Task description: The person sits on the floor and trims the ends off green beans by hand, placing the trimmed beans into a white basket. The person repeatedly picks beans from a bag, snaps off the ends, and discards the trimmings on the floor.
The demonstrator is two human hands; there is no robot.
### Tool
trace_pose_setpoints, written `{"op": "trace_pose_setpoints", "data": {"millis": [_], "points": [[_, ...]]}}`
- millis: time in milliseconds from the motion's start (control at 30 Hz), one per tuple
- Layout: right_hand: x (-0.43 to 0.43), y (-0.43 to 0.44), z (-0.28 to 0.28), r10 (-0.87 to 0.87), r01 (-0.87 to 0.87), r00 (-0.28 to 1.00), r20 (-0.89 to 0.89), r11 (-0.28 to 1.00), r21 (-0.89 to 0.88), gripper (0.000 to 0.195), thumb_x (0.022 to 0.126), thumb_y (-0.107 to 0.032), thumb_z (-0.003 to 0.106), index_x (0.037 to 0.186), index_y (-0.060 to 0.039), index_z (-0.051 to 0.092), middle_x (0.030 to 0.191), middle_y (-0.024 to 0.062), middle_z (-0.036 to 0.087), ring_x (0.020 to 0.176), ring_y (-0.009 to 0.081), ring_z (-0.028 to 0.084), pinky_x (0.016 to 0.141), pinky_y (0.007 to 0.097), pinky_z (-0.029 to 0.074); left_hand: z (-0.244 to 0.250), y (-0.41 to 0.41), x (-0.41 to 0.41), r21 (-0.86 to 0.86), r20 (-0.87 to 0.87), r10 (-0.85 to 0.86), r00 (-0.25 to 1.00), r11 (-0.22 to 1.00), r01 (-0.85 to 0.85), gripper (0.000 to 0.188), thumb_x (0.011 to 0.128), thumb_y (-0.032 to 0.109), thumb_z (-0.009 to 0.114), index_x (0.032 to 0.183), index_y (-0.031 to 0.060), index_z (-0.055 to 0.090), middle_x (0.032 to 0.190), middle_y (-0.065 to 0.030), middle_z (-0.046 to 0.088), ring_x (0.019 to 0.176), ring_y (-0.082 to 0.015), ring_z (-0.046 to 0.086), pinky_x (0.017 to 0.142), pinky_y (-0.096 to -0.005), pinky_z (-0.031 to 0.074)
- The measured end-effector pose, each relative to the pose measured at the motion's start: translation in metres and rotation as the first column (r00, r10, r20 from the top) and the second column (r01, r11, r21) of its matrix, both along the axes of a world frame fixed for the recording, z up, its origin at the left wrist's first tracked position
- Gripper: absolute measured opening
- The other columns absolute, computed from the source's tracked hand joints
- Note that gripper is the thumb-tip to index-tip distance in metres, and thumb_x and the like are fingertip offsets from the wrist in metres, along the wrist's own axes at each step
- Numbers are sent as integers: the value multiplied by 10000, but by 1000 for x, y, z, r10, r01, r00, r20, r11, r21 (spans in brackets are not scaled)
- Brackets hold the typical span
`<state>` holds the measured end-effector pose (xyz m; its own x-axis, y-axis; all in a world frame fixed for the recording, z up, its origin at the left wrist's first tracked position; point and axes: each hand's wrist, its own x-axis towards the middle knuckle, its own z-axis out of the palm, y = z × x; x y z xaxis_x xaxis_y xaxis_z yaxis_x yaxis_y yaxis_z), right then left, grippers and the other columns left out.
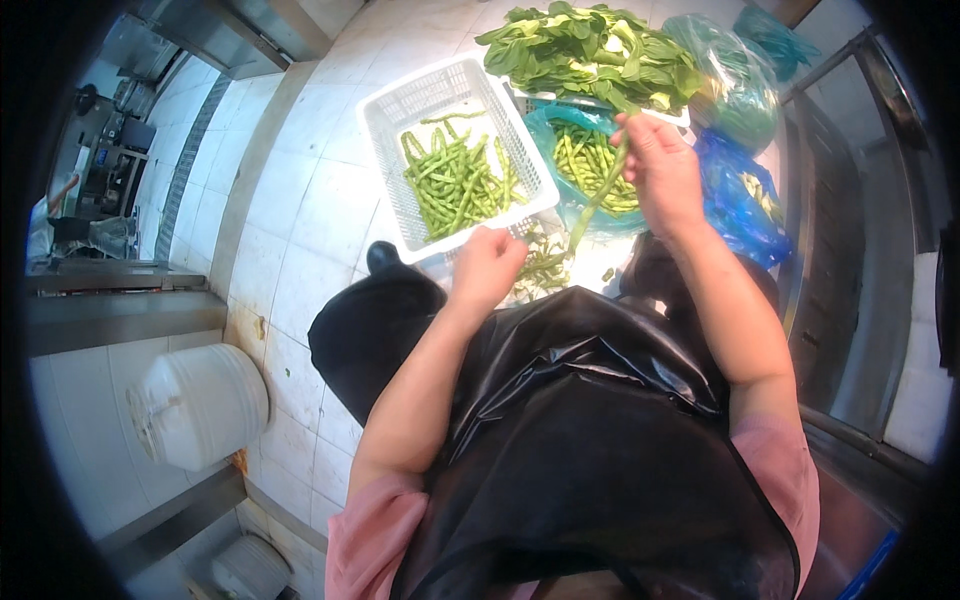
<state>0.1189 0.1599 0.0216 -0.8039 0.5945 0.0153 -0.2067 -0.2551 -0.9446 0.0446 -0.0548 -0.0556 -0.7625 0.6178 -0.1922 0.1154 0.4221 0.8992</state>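
My right hand [661, 171] pinches the upper end of a long green bean [598, 196], which hangs slanting down toward a pile of trimmings [546, 264] on the floor. My left hand [489, 264] is closed, thumb against fingers, at the near edge of a white plastic basket [381, 161]; whether it holds something small cannot be told. Green bean pieces [459, 184] lie inside the basket. Behind the hanging bean, a teal plastic bag [559, 169] stands open with whole green beans [589, 161] in it.
Leafy greens [592, 52] are heaped on a white basket at the back. A blue plastic bag [742, 202] and a clear bag of greens [739, 90] stand at the right. A white plastic barrel [202, 405] is at the left. Part of another person [46, 217] shows far left.
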Motion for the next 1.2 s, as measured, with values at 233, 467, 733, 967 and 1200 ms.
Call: {"op": "trace_pose_setpoints", "data": {"millis": [233,467,733,967,1200], "points": [[-6,3,-5,34,-56,996,-82,958,-283,186,906,-204,568,970,-30,582,803,36,601,589,41,475,538,178,408,21,6,6,565,571,-292,767,818,-110,84,893,113,497,939,44,506,1042,-104,562,915,-152,546,809,-302,435],[-5,0,-19,-174,175,983,54,984,-17,224,875,-159,601,1048,-23,558,861,54,609,707,92,547,650,236,482,25,10,9,333,428,-338,838,921,202,202,934,217,500,903,42,596,844,-9,557,737,-114,507,683,-268,404],[8,-31,-24,273,-175,949,158,41,984,285,749,-83,640,1032,-90,602,1004,49,602,833,242,568,690,336,474,24,4,5,29,-426,-218,878,967,254,162,892,171,529,864,19,577,738,-135,483,678,-270,507,615,-336,408],[7,-46,-45,276,-332,934,226,440,834,128,834,-121,608,949,-70,586,886,47,582,764,208,563,665,300,459,28,1,5,207,-381,-92,920,961,182,157,887,163,530,865,13,569,746,-131,510,700,-297,524,623,-362,417],[-15,-30,-12,85,-87,983,165,996,3,147,882,-167,589,948,-42,545,805,-4,561,669,66,512,586,199,426,26,-1,10,310,300,-125,946,950,27,219,937,231,497,796,74,554,673,65,438,608,-37,377,550,-192,301]]}}
